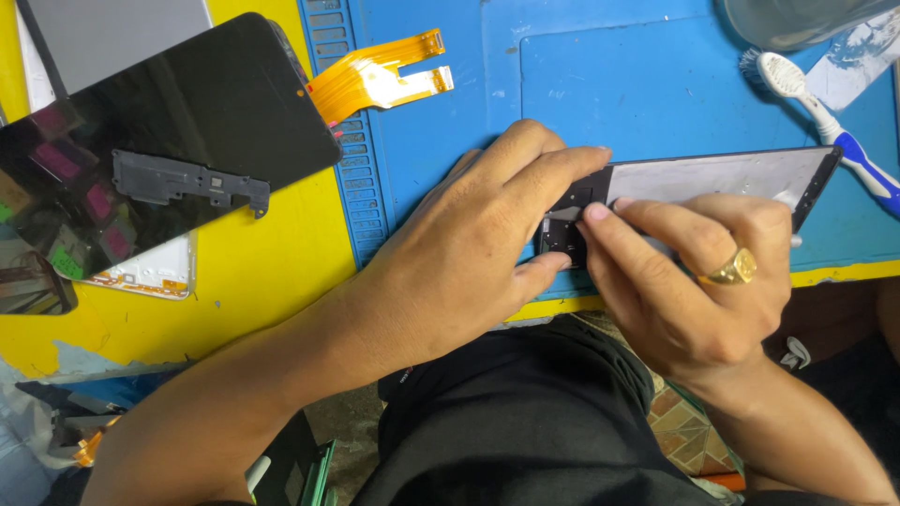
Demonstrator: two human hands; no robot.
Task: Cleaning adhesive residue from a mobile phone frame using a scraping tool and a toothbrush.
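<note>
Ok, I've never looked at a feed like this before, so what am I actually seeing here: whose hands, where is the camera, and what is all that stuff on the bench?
There is no machine here: one camera sits on a person's head and looks down at their own two bare hands over a workbench. The left hand and the right hand, which wears a gold ring, both press on the near end of a phone frame that lies flat on a blue repair mat. Fingertips of both hands rest on its dark end; I cannot tell what small part they work on. To the left, on the yellow table, lies a black phone screen with a small black plastic bracket on top. An orange flex cable lies at the mat's edge, and a white and blue toothbrush lies at far right.
</note>
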